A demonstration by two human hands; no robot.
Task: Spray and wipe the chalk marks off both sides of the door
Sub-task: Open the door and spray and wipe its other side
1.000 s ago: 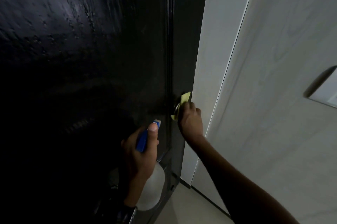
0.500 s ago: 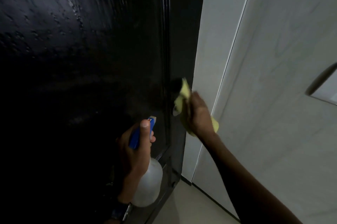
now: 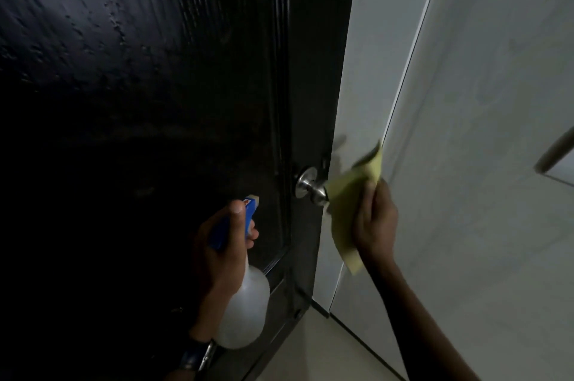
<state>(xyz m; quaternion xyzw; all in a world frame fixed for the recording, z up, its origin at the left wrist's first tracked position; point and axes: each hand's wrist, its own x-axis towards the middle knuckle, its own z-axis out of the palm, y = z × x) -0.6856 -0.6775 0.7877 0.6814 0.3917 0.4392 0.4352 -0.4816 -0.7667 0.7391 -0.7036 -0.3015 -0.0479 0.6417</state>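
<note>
- The left hand [image 3: 222, 244] is wrapped round the neck of a spray bottle [image 3: 245, 306], thumb up along the blue head; the nozzle faces the dark door [image 3: 139, 101], probably so it is ready to fire without regripping.
- The right hand [image 3: 374, 222] clutches a yellow cloth [image 3: 348, 210], fingers curled into it; the cloth hangs loose below and flares blurred above, beside the door's free edge.
- One corner of the cloth touches or overlaps the metal knob [image 3: 310, 186] (which of the two I cannot tell).
- The door face shines with wet beads near the top; no chalk marks can be made out in this dim light, so how much of this side is done is only a guess.
- The door's edge stands just beside a pale wall [image 3: 481, 101], leaving a narrow wedge of room there; wiping the edge would need short strokes.
- Below, a strip of light floor [image 3: 310, 349] gives the bottle hand free room.
</note>
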